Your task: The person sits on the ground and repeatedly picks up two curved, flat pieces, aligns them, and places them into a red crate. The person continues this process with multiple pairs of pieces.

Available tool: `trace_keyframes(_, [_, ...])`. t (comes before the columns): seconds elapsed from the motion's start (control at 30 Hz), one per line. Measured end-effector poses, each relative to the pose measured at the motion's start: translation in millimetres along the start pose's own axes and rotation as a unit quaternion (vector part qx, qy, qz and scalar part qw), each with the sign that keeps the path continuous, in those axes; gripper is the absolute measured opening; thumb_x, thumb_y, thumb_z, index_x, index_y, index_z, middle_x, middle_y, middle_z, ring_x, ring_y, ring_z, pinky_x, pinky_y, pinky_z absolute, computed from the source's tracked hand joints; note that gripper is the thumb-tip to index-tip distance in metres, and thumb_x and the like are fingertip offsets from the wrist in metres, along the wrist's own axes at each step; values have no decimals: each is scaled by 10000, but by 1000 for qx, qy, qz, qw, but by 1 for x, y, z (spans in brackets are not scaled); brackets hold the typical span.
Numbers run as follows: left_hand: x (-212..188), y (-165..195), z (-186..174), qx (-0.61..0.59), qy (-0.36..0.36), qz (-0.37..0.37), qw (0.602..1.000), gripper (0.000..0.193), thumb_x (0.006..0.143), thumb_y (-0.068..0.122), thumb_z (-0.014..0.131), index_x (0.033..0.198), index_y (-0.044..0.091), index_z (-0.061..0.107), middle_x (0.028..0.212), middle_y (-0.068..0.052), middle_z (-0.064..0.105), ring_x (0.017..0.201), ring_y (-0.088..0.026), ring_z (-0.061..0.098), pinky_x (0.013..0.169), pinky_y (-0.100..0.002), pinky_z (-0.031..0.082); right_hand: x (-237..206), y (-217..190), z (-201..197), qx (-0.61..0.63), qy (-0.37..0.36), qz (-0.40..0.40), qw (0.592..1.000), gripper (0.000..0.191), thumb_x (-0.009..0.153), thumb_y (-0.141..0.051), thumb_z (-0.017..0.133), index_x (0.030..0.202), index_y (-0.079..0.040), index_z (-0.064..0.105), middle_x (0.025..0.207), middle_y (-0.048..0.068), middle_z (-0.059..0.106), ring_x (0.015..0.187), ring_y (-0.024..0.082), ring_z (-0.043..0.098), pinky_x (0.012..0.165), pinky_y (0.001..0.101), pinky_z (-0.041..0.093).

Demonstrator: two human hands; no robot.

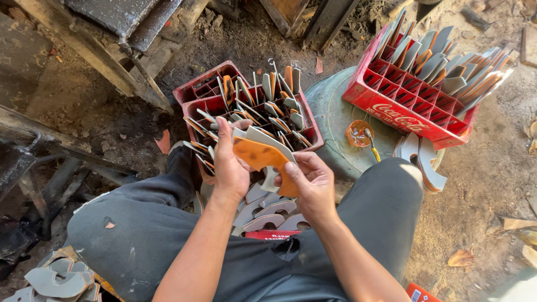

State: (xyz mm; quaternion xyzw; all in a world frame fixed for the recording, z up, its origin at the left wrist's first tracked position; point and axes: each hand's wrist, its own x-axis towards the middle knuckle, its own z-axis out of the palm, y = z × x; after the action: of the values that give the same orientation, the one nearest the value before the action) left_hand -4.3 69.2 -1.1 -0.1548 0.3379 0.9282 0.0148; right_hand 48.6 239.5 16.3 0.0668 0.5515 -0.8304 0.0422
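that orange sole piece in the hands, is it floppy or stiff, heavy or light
The orange sole piece probably flexes a little: it looks thin and flat, like cut sheet. It seems light, since the left hand and right hand hold it by the fingers alone. Being flat, it should neither roll nor tip.

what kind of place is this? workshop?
Probably a small, informal shoe-sole workshop on a dirt floor. Red plastic crates hold upright grey and orange sole-shaped pieces, and both hands, left and right, hold an orange-coated flat sole piece. More grey pieces lie below.
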Motion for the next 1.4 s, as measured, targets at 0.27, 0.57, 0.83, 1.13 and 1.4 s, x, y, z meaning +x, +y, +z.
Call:
trace_keyframes(0.27, [-2, -13, 4, -2, 74, 29, 997, 345, 1041, 390, 602, 1009, 51, 655, 887, -58, 679, 828, -158, 662, 759, -329, 561, 3, 10, 12, -30, 41, -28, 998, 233, 939, -43, 717, 1131, 17, 600, 1026, 125, 739, 836, 170, 713, 777, 329, 592])
trace_keyframes(0.57, [1, -18, 0, -58, 89, 26, 994, 328, 1042, 336, 515, 908, 48, 597, 809, -104, 664, 768, -260, 702, 756, -408, 602, 0, 33, 14, -86, 84, -130, 984, 194, 1053, -65, 578, 1227, -22, 503, 1115, 92, 658, 1050, 118, 639, 983, 269, 531])
trace_keyframes(0.83, [15, 2, -9, -49, 107, 79, 990, 396, 1038, 436, 595, 884, 74, 548, 794, -82, 595, 729, -230, 660, 738, -461, 608, 13, -12, -10, -123, 101, -185, 970, 206, 1041, -50, 630, 1214, -35, 519, 1073, 106, 628, 922, 151, 590, 830, 297, 509])
trace_keyframes(1.13, [-8, -11, 14, -46, 33, 19, 998, 484, 977, 535, 592, 926, 55, 550, 805, -96, 644, 746, -236, 697, 721, -387, 600, -5, 3, 37, -512, 31, -311, 800, 428, 834, -24, 773, 1237, 2, 631, 1139, 186, 577, 1041, 351, 596, 889, 407, 509])
trace_keyframes(1.4, [-3, -16, 11, -1, 44, 57, 997, 310, 1051, 325, 608, 936, 40, 572, 813, -118, 664, 730, -231, 696, 695, -363, 597, -2, 10, 34, -489, 12, -264, 831, 553, 866, -48, 767, 1380, 14, 573, 1206, 208, 615, 1080, 345, 654, 925, 399, 536])
